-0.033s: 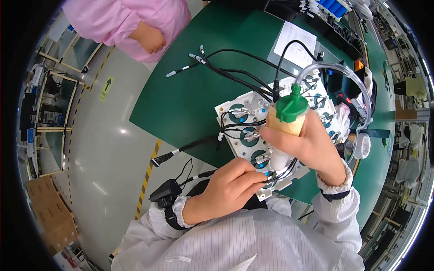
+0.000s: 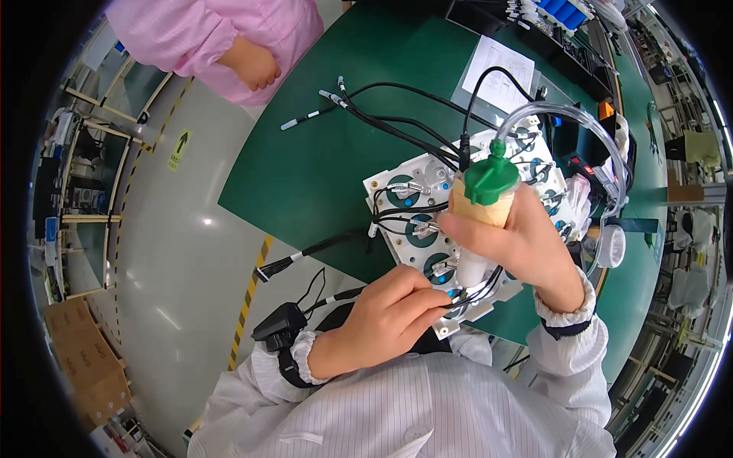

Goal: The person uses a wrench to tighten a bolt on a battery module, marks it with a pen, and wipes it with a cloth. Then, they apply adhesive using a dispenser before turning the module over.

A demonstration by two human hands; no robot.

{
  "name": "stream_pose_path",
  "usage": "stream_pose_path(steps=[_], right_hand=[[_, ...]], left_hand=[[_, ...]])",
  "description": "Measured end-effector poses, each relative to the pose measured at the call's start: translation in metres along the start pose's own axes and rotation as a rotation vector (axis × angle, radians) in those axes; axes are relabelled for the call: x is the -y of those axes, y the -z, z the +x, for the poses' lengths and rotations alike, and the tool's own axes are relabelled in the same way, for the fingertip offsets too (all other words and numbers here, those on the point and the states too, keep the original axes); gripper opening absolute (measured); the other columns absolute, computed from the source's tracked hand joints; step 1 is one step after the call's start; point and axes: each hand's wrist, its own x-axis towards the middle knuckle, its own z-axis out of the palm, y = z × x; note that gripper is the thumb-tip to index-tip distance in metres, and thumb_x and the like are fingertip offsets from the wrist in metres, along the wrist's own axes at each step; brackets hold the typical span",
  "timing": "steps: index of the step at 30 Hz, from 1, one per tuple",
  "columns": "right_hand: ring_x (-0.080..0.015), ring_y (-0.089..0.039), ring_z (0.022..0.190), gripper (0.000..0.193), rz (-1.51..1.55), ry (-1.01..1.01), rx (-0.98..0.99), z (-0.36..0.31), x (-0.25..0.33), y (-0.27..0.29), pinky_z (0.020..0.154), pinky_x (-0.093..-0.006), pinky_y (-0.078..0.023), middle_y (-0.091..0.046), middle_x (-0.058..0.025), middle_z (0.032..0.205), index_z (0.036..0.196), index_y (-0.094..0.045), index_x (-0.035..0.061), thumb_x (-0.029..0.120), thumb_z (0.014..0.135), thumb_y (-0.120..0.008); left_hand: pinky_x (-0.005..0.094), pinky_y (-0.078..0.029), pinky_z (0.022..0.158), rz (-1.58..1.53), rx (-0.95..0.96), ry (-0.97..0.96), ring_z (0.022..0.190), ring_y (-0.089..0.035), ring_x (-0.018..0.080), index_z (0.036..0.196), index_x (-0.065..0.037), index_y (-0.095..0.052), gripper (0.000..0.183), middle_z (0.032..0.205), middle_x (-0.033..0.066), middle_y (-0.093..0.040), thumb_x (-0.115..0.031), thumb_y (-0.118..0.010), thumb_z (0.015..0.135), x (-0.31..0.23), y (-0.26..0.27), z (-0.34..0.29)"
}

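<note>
In my right hand (image 2: 527, 237) is a dispensing syringe (image 2: 475, 267), gripped with the fingers wrapped round its tan-taped barrel. It has a green cap (image 2: 491, 180) with a clear air hose (image 2: 592, 118), and its white lower end points down at a white plate (image 2: 397, 182). The plate carries round dark openings, metal fittings and blue dots. My left hand (image 2: 389, 317) is closed at the plate's near edge, thumb and fingertips pinching thin black wires (image 2: 482, 293). The syringe's tip is hard to make out among the wires.
Black cables (image 2: 385, 122) with pale ends lie across the green table (image 2: 275, 179); another cable bundle (image 2: 301, 256) hangs past its edge. A person in pink (image 2: 221, 38) stands far left. Paper sheets (image 2: 500, 72) and a clear cup-like piece (image 2: 611, 246) are on the table.
The syringe's green cap and its hose have tilted very slightly; both hands keep their places.
</note>
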Motion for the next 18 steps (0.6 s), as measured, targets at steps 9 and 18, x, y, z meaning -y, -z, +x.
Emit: stream_pose_path(steps=[9, 18], right_hand=[[-0.0076, -0.046, 0.052, 0.019, -0.055, 0.011, 0.068, 0.0090, -0.0039, 0.0040, 0.048, -0.0246, -0.036, -0.053, -0.0008, 0.058, 0.072, -0.057, 0.0015, 0.019, 0.075, -0.064], [-0.0098, -0.052, 0.063, 0.022, -0.101, 0.137, 0.226, 0.0074, 0.0006, 0.0092, 0.056, -0.0252, -0.042, -0.060, -0.0043, 0.073, 0.085, -0.058, -0.0006, 0.016, 0.071, -0.064]], left_hand=[[0.0299, -0.042, 0.055, -0.009, -0.014, -0.017, 0.066, -0.050, 0.0211, 0.084, -0.001, -0.059, 0.019, 0.075, 0.0061, -0.048, 0.001, -0.066, 0.067, 0.0010, 0.0007, 0.0017], [0.0299, -0.042, 0.055, 0.017, -0.002, -0.066, 0.066, -0.051, 0.0212, 0.086, -0.002, -0.059, 0.022, 0.076, 0.0069, -0.049, -0.002, -0.068, 0.067, 0.0010, 0.0067, -0.0022]])
